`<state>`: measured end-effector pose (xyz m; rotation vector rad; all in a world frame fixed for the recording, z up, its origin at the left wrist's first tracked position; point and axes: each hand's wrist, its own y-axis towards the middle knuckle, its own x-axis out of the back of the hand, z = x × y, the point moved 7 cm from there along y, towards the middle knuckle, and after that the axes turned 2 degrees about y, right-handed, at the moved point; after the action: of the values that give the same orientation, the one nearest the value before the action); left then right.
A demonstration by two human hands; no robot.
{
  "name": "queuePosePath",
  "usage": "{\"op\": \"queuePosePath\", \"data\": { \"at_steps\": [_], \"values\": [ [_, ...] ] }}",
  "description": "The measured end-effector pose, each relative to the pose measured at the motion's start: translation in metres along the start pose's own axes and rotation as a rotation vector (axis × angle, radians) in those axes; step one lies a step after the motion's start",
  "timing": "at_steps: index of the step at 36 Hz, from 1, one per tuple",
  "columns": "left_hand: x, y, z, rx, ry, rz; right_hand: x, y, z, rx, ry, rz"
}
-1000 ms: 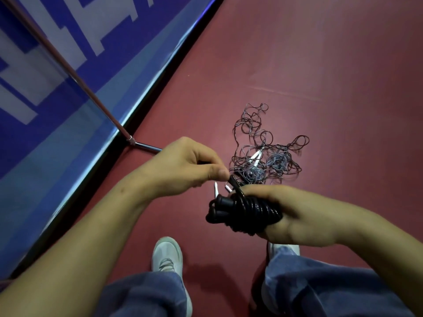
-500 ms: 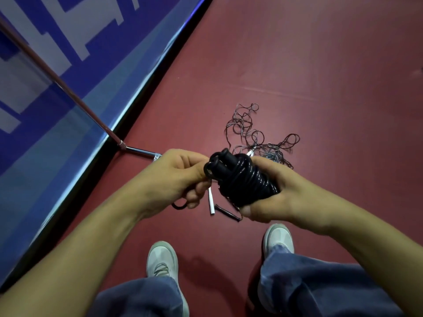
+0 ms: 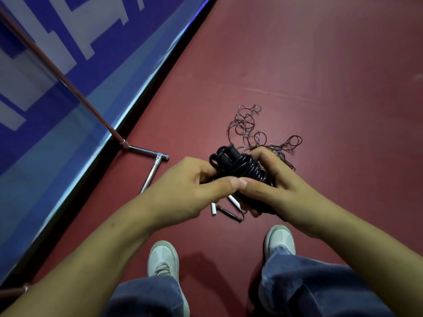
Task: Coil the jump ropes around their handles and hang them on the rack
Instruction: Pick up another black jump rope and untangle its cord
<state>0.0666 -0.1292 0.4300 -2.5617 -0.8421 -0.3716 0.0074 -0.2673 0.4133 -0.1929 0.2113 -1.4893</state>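
A black jump rope (image 3: 238, 167) is wound in tight coils around its two black handles, whose ends stick out at the upper left. My right hand (image 3: 277, 186) grips the bundle from the right, thumb across the front. My left hand (image 3: 194, 191) holds the bundle's left side, its thumb meeting my right thumb. On the red floor behind lies a tangle of thin wire ropes (image 3: 256, 136), partly hidden by my hands. White and dark slim handles (image 3: 225, 209) lie on the floor below my hands.
A metal rack pole (image 3: 68, 85) slants down to a chrome foot (image 3: 148, 163) at the left. A blue banner wall (image 3: 57, 65) runs along the left edge. My two white shoes (image 3: 163, 259) stand on the red floor below.
My left hand has moved onto the black coil, its thumb now against my right thumb. The bundle sits a little farther right, with both hands closed around it.
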Motion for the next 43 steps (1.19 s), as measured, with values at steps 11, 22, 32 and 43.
{"op": "queuePosePath", "data": {
  "at_steps": [11, 22, 32, 43],
  "values": [
    [0.009, 0.006, 0.004, 0.05, 0.184, -0.055, 0.008, 0.006, 0.006, -0.092, -0.072, 0.055],
    [0.023, 0.004, 0.002, 0.077, 0.085, -0.245, 0.01, 0.008, 0.012, 0.054, -0.133, -0.156],
    [0.021, -0.005, 0.001, 0.087, -0.135, -0.211, 0.009, 0.007, 0.008, -0.021, 0.114, -0.145],
    [0.02, -0.003, -0.005, -0.082, -0.601, -0.099, 0.005, 0.01, 0.003, -0.077, 0.224, -0.133]
  ]
}}
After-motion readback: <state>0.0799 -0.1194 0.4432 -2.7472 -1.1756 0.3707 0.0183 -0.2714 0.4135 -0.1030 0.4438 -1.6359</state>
